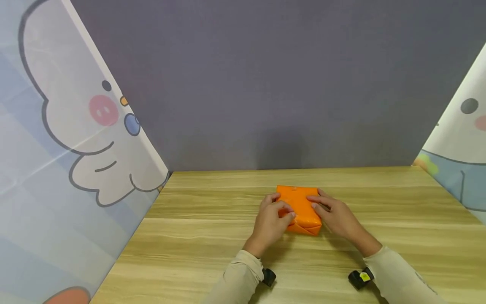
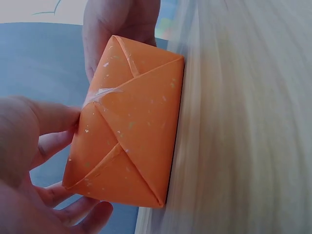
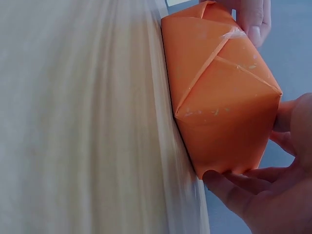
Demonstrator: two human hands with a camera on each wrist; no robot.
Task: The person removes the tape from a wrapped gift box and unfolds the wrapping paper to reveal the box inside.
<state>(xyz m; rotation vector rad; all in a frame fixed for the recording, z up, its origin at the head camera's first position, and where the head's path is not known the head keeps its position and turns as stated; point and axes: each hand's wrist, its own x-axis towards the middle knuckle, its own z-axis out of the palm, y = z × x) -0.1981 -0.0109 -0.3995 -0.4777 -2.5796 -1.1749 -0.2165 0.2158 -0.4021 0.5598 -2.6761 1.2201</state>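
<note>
An orange paper-wrapped box point(image 1: 300, 202) lies flat on the wooden table, between the two hands. Its near end shows folded triangular flaps, with a bit of clear tape point(image 2: 103, 92) at the top edge. My left hand point(image 1: 271, 219) holds the box from the left; thumb and forefinger are at the top near edge, and the other fingers curl by the left side. On the opposite side my right hand point(image 1: 338, 215) grips it, with some fingers point(image 3: 234, 187) along the right side and others over the top. The underside is hidden.
The wood-grain table point(image 1: 190, 253) runs back to a grey panel point(image 1: 281, 84). Cartoon-printed sheets flank it, one at the left point(image 1: 49, 169) and one at the right point(image 1: 463, 147). Each wrist wears a small black camera, including the right camera point(image 1: 358, 278).
</note>
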